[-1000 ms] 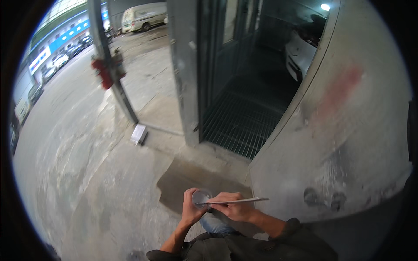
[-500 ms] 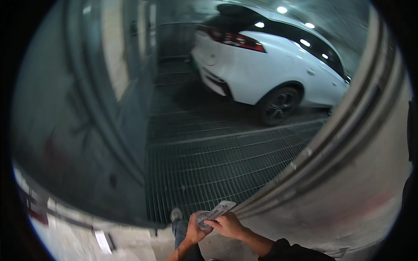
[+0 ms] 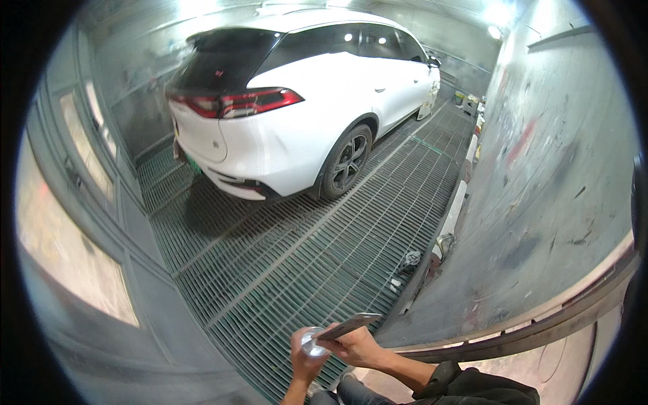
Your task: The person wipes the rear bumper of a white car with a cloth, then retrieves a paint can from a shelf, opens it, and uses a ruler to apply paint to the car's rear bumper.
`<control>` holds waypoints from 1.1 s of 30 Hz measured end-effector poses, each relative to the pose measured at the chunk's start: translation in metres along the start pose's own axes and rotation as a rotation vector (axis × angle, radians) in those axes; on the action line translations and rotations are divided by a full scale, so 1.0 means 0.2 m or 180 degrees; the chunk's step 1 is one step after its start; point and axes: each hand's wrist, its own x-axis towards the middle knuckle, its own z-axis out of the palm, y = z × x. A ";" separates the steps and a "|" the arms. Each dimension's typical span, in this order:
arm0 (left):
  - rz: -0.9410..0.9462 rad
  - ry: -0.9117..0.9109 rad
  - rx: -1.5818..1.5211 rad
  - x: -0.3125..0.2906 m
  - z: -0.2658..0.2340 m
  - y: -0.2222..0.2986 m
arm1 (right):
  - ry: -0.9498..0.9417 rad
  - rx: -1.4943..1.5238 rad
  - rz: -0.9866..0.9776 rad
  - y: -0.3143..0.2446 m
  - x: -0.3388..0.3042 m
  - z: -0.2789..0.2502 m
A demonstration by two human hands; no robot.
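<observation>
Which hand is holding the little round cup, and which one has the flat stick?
The left hand grips the small round cup; the right hand holds the flat grey stick over it.

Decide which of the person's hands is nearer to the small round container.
Left. The left hand grips the small round container from below. The right hand sits just to its right, holding a flat metal strip whose end lies over the container's top.

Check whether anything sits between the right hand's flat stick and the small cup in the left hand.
Nothing visible does. The left hand holds the small cup from below, and the right hand holds the flat stick right across its rim. Whether the stick touches the cup cannot be told.
</observation>
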 end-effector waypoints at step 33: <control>0.0389 -0.2223 0.0478 3.46 2.38 0.22 | 0.2037 -0.0867 0.0142 1.58 1.82 -2.62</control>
